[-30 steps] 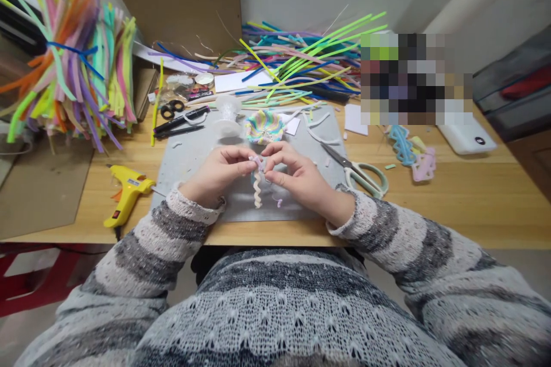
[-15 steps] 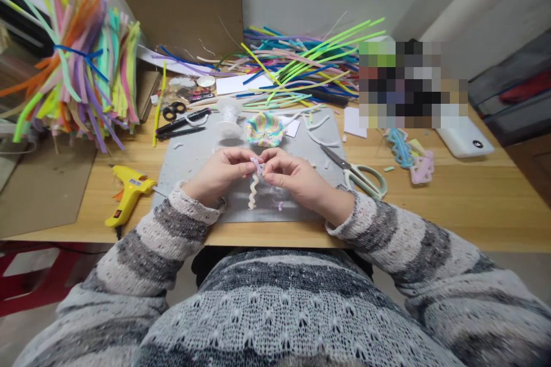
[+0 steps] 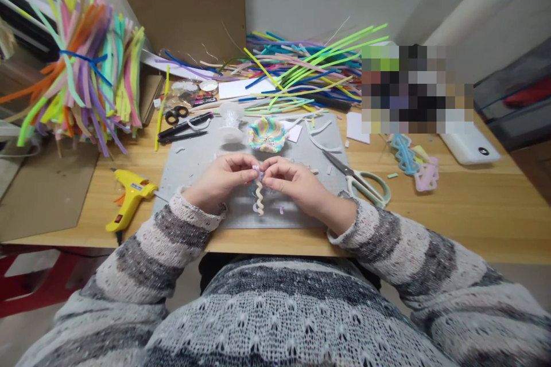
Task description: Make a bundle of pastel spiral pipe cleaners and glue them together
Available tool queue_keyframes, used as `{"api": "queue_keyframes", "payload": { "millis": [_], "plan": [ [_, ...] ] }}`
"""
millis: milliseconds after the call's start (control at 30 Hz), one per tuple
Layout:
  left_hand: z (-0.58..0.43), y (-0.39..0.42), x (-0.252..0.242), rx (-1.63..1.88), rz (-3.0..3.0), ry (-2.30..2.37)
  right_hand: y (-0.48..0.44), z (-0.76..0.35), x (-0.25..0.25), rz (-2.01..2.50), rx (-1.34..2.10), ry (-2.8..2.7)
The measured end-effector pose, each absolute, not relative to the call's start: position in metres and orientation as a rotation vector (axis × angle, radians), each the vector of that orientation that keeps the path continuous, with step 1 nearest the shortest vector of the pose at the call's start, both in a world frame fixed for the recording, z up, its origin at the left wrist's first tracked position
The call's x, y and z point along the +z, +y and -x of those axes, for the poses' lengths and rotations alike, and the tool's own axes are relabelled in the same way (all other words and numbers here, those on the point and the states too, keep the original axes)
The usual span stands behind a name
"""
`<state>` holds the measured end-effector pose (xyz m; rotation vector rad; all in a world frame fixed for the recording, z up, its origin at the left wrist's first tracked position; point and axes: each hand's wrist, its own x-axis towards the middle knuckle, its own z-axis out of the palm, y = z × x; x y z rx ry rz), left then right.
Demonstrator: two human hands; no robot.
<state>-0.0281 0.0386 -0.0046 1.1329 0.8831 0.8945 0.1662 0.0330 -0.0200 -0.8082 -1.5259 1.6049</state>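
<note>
Over the front of the grey mat [image 3: 297,220], my left hand [image 3: 224,179] and my right hand [image 3: 298,181] meet with fingertips almost together. Both pinch a small purple pipe cleaner piece [image 3: 257,169], mostly covered by the fingers. A wavy cream pipe cleaner [image 3: 259,197] hangs down from between them, with something thin and lilac beside it. To its right a purple scrap [image 3: 282,210] lies on the mat. Just beyond the fingers sit a ruffled pastel pipe cleaner flower [image 3: 267,134] and a spool of clear thread [image 3: 231,120].
Green-handled scissors [image 3: 365,184] lie at the mat's right edge. At the left is a yellow glue gun [image 3: 131,198], its nozzle towards the mat. Loose pipe cleaners [image 3: 301,66] pile along the back; a tied bundle [image 3: 81,69] stands left. A white power bank [image 3: 473,140] rests far right.
The whole view has shifted slightly. Both hands keep their pinch near the same spot, and less of the purple piece shows between the fingertips. The cream strand still hangs down.
</note>
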Motion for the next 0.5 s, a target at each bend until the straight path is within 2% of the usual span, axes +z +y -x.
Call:
{"api": "queue_keyframes", "payload": {
  "millis": [267,500],
  "plan": [
    [0.0300,0.0396,-0.0095,0.877,-1.109,0.882,0.0357,-0.1662,-0.0246,0.806,1.515,-1.606],
    [0.0257,0.0374,-0.0026,0.876,-1.180,0.890,0.0329,-0.1663,-0.0219,0.811,1.281,-1.727]
  ]
}}
